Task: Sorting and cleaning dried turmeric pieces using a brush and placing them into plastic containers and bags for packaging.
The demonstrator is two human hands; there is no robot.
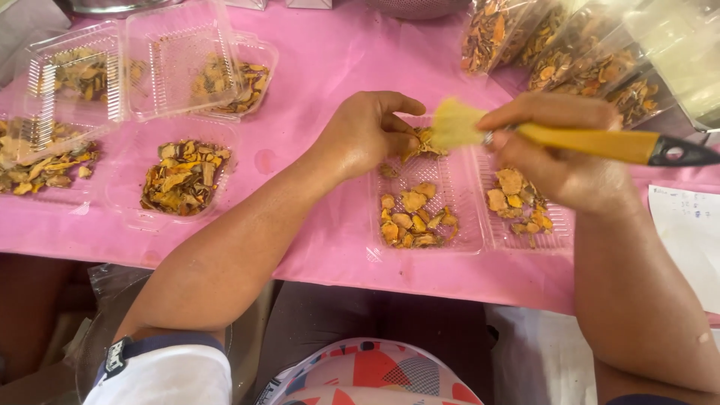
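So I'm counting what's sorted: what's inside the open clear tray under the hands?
The open clear tray holds orange-yellow dried slices in both halves. Its far edge is hidden behind the left hand, right hand and brush.

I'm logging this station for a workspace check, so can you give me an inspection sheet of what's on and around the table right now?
Surface: pink table cover, with a faint stain beside the open tray.
Job's things: open clear hinged tray holding orange-yellow dried slices in both halves; brush with pale bristles and a yellow handle.
Clutter: more clear trays of slices at far left, some with lids up; filled clear bags at top right; white paper sheet at the right edge.
Grippers: left hand pinches one slice above the tray; right hand holds the brush, bristles against that slice.
Cables: nothing seen.
Surroundings: person's lap and patterned clothing below the table edge.
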